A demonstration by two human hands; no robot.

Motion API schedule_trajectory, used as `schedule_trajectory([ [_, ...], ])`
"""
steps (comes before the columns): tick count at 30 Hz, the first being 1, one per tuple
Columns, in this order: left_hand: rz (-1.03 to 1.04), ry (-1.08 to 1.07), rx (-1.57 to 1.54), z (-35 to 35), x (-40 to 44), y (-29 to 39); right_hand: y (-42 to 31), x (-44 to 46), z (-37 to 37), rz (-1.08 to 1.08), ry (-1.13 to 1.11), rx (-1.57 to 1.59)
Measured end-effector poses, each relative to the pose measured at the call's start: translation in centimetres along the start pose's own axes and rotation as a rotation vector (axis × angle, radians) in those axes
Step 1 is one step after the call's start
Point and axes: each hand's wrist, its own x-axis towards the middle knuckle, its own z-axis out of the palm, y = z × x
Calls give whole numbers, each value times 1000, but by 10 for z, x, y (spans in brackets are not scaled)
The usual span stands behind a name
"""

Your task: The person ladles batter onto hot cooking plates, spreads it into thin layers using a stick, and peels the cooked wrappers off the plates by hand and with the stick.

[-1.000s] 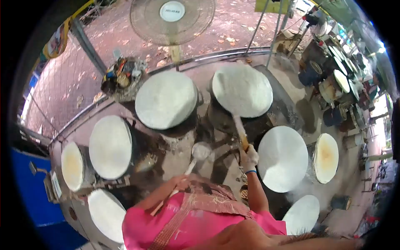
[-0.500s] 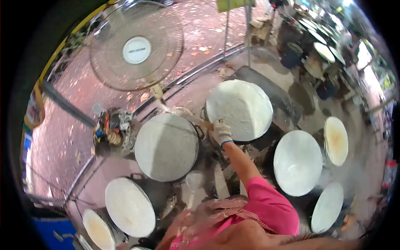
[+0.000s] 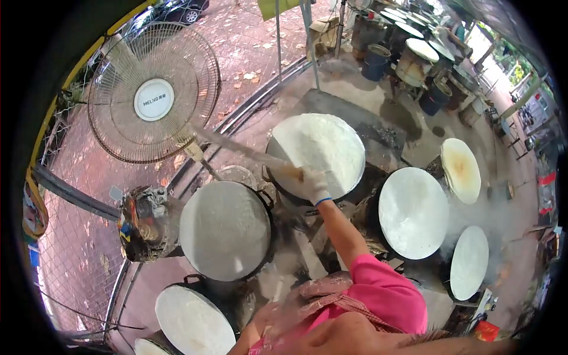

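My right hand point(image 3: 314, 184), in a pale glove with a blue band at the wrist, is closed round the wooden handle of a long, flat-bladed spatula point(image 3: 245, 152). The blade points up and left, above the near rim of a large round pan point(image 3: 331, 139) coated with white batter. Low in the middle, my left hand point(image 3: 264, 315) is blurred and closed on what looks like a pale ladle point(image 3: 278, 289). Left of centre is another round pan point(image 3: 225, 231) with a thin white sheet across it.
More white-coated pans stand at the right point(image 3: 413, 213), far right point(image 3: 469, 263) and lower left point(image 3: 195, 319). A browned round sheet point(image 3: 460, 170) lies at the right. A standing fan point(image 3: 154, 97) and a cluttered drum point(image 3: 151, 225) are at the left. Steam drifts on the right.
My view has shifted, and the fan and the far pans sit differently in it. The spatula's blade now shows raised up and left; my right hand still grips its handle.
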Motion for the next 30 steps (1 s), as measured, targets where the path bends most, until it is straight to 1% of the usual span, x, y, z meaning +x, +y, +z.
schedule_trajectory([
  [1, -8, -2, 5, 2, 1, 2, 2, 2, -11, 32, 29, -16],
  [4, -21, 4, 37, 5, 7, 6, 47, 19, -11, 196, 149, 139],
  [5, -26, 6, 48, 6, 10, 7, 27, 34, -73, -24, 392, 135],
  [7, -30, 12, 69, 6, 17, 7, 25, 57, -139, 13, 492, 341],
  [8, -36, 17, 73, 8, 21, 5, 45, 63, -144, 272, 345, 555],
  [10, -44, 20, 88, 16, 28, 3, 95, 99, -185, 278, 267, 523],
  [12, -36, 28, 97, 24, 35, -3, 167, 139, -215, 311, 421, 594],
  [14, -24, 42, 118, 36, 47, -10, 210, 144, -273, 295, 389, 948],
  [15, -19, 52, 128, 43, 53, -15, 229, 141, -301, 384, 453, 922],
  [16, -5, 65, 135, 47, 61, -23, 252, 134, -327, 475, 523, 892],
  [17, 2, 76, 145, 56, 69, -28, 281, 122, -348, 515, 573, 988],
  [18, 10, 85, 157, 65, 79, -33, 317, 107, -368, 534, 648, 974],
  [20, 38, 109, 177, 85, 106, -48, 406, 78, -399, 560, 799, 933],
  [21, 56, 112, 159, 91, 114, -52, 453, 55, -414, 532, 813, 891],
  [22, 59, 117, 157, 105, 127, -56, 489, 35, -419, 500, 980, 928],
  [23, 64, 124, 150, 116, 137, -62, 516, 3, -432, 606, 975, 1001],
  [24, 71, 134, 152, 127, 143, -68, 536, -30, -440, 641, 1052, 1028],
  [25, 78, 144, 148, 139, 148, -72, 566, -61, -443, 746, 1114, 898],
  [26, 83, 147, 145, 150, 154, -75, 579, -93, -448, 818, 1153, 901],
  [28, 111, 155, 132, 164, 162, -76, 653, -146, -417, 940, 1358, 919],
  [29, 125, 163, 124, 168, 166, -77, 637, -169, -414, 991, 1367, 807],
  [30, 137, 167, 108, 173, 172, -79, 728, -206, -366, 1060, 1345, 634],
])
